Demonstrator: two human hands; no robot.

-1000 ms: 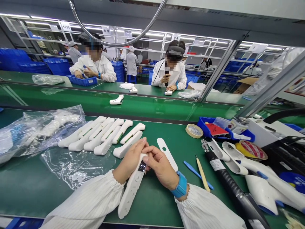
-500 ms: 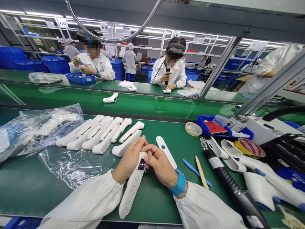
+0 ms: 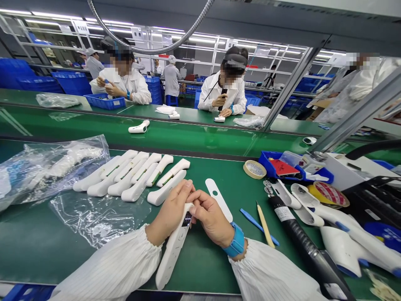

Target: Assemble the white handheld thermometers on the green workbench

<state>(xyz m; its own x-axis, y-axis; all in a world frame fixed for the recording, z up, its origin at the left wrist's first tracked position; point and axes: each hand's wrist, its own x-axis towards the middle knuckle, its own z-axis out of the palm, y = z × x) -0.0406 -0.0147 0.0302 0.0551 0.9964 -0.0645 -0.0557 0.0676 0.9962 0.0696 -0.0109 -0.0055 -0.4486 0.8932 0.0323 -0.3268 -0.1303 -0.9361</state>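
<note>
Both my hands grip the top end of a long white thermometer body (image 3: 173,253) that lies slanted on the green bench (image 3: 37,251). My left hand (image 3: 169,211) wraps the upper part from the left. My right hand (image 3: 210,219), with a blue wrist strap (image 3: 235,241), pinches the end beside its small dark display (image 3: 187,218). A flat white cover plate (image 3: 218,199) lies just beyond my right hand. A row of several white thermometer bodies (image 3: 131,177) lies to the left front.
Clear plastic bags (image 3: 46,167) lie at the left. At the right are a blue pry tool (image 3: 255,225), a wooden stick (image 3: 265,225), a tape roll (image 3: 254,169), a blue tray (image 3: 283,167), a black tool (image 3: 307,246) and white shells (image 3: 344,238). Other workers sit beyond the conveyor (image 3: 188,138).
My hands have stayed on the thermometer end with only slight finger shifts. A white thermometer on the conveyor has drifted left.
</note>
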